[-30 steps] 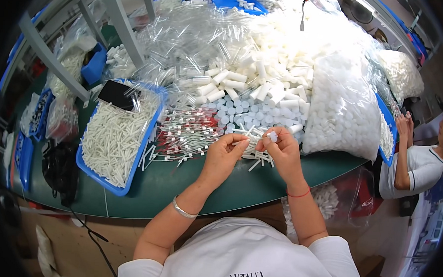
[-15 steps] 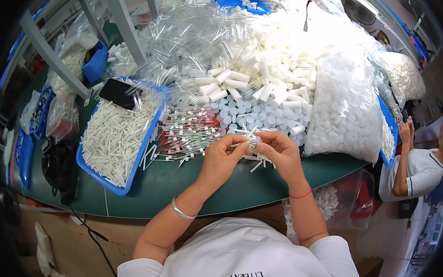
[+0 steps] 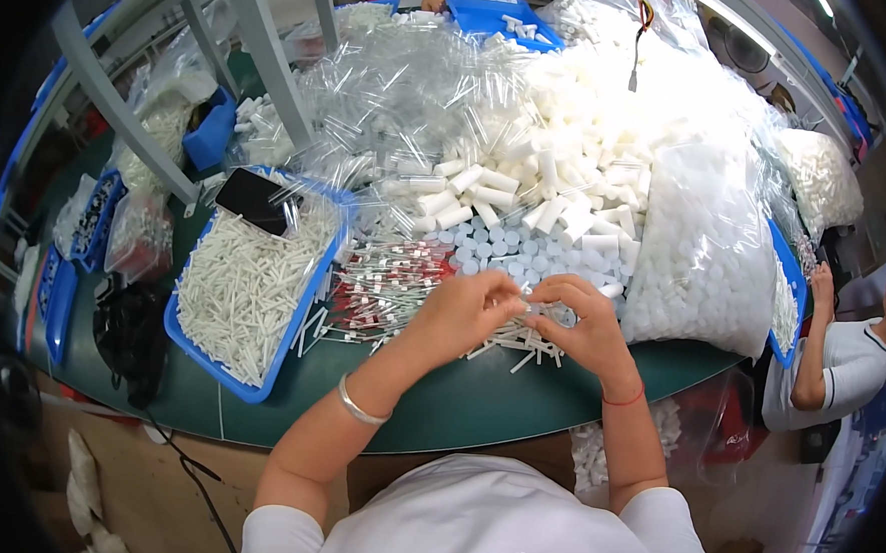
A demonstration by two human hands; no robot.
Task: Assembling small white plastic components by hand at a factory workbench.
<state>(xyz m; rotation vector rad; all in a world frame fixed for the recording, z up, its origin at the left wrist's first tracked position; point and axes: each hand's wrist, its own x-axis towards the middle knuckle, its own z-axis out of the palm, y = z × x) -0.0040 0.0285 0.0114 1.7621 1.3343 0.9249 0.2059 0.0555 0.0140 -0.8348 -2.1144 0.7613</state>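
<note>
My left hand and my right hand meet over the near side of the table, fingertips pinched close together. Something small and whitish sits between them, too small and covered to name. Beneath and beside the fingers lie loose thin white sticks. Left of my left hand is a heap of thin rods with white tips and red parts. Just beyond the hands spread pale, translucent round caps. Farther back, thick white cylinders are piled up.
A blue tray of short white sticks holds a black phone. At the right stands a clear bag of white round pieces. Clear plastic tubes cover the back. Grey frame legs rise at left. Co-workers sit at right and far side.
The view has shifted, so the table sits slightly lower and farther right. My hands stay close together at the fingertips. A co-worker's hands now show at the far edge.
</note>
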